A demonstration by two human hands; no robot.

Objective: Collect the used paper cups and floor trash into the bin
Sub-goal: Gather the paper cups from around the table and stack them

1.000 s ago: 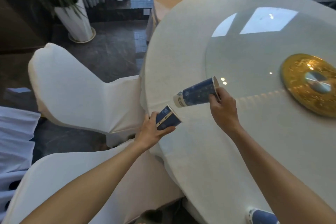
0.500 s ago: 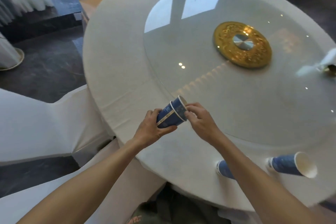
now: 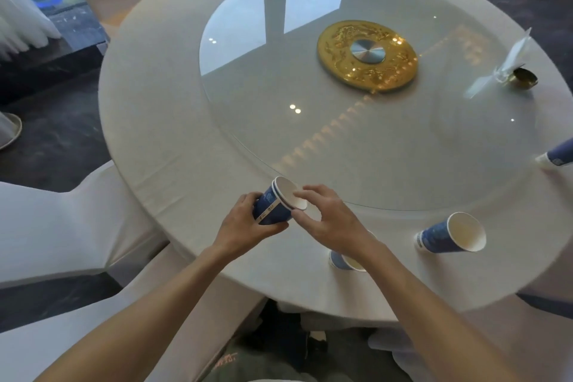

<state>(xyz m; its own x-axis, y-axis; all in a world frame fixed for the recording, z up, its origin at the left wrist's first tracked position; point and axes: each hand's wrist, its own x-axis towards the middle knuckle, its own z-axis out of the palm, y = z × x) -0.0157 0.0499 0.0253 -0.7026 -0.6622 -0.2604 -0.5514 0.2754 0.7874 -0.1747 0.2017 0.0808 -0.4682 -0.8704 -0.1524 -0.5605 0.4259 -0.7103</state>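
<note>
So my left hand grips two nested cups, right hand loose, perhaps three cups left.

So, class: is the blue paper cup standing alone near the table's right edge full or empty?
Empty, as far as shows. The blue paper cup stands upright on the table, its mouth showing only a white inside and no liquid.
</note>
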